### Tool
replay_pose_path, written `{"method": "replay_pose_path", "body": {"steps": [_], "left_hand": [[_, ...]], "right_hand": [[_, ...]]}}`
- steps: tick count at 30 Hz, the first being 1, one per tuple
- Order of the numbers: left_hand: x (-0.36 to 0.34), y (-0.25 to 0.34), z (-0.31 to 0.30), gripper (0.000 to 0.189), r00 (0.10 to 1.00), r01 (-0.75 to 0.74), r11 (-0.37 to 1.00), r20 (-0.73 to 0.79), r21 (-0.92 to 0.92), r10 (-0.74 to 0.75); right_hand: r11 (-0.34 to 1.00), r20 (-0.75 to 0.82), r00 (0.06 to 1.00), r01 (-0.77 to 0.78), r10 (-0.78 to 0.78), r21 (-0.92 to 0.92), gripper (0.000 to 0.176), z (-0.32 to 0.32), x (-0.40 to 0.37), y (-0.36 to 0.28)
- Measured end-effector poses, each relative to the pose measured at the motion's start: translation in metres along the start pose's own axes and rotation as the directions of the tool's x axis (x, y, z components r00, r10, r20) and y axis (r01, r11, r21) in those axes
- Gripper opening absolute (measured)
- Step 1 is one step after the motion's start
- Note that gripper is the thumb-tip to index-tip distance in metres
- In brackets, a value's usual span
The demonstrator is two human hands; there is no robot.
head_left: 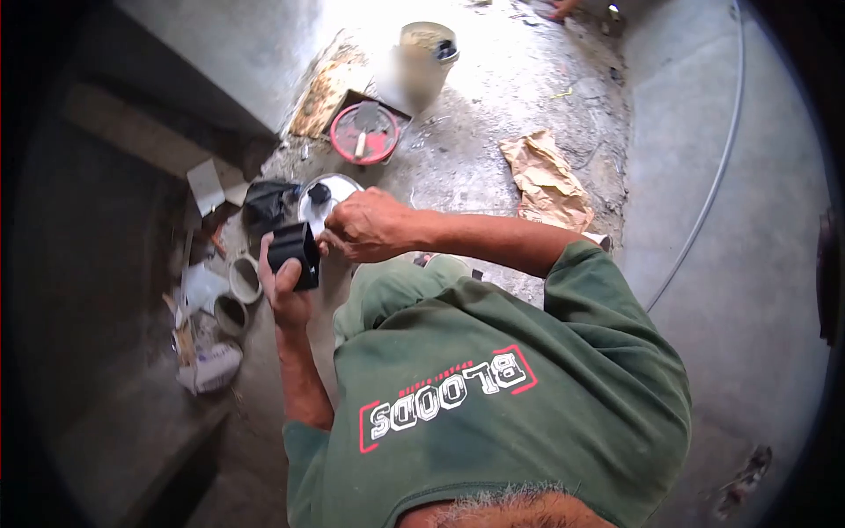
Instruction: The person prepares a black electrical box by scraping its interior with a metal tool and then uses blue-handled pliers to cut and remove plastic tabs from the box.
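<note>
A black box-shaped object [294, 254] with an open end is held in my left hand [287, 283], the thumb pressed on its near side and the fingers behind it. My right hand [370, 226] is closed just to the right of the object's upper edge, its fingertips pinched together; what they hold, if anything, is too small to make out. Beyond both hands a white round lid or bucket top [327, 199] carries a dark lump. A black plastic bag [269, 204] lies left of it.
A red-rimmed tub [364, 134] with a trowel and a tall bucket [429, 66] stand ahead. Crumpled brown paper [547, 180] lies at the right. Pipe pieces [245, 275] and a white sack [209, 368] are at the left. A hose [717, 180] runs along the right wall. Another person's hand [562, 10] shows at the top.
</note>
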State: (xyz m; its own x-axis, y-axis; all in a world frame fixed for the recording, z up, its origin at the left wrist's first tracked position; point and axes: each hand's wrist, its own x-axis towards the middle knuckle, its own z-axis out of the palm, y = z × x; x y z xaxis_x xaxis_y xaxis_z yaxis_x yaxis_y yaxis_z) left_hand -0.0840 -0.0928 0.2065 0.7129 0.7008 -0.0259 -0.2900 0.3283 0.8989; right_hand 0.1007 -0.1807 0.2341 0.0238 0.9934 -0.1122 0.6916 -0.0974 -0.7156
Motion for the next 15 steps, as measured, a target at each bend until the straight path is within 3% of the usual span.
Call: {"method": "replay_pose_path", "body": {"steps": [1, 3, 7, 15], "left_hand": [[0.003, 0.000, -0.001, 0.056, 0.998, -0.009, 1.000, 0.070, 0.029, 0.007], [0.004, 0.002, 0.004, 0.062, 0.995, -0.013, 0.993, 0.095, 0.116, 0.002], [0.001, 0.003, 0.009, 0.067, 0.994, -0.021, 0.981, 0.105, 0.193, 0.001], [0.003, -0.005, 0.007, 0.064, 0.993, -0.006, 0.996, 0.116, 0.090, -0.004]], "right_hand": [[1.000, -0.027, 1.000, -0.015, 0.015, -0.005, 0.031, 0.000, 0.001, 0.005], [0.974, 0.012, 1.000, 0.012, -0.015, 0.225, 0.032, -0.002, 0.001, 0.014], [0.937, 0.007, 1.000, -0.031, 0.031, 0.347, 0.023, -0.009, -0.007, 0.014], [0.970, -0.252, 0.953, 0.207, -0.170, 0.129, 0.014, 0.001, -0.019, 0.014]]}}
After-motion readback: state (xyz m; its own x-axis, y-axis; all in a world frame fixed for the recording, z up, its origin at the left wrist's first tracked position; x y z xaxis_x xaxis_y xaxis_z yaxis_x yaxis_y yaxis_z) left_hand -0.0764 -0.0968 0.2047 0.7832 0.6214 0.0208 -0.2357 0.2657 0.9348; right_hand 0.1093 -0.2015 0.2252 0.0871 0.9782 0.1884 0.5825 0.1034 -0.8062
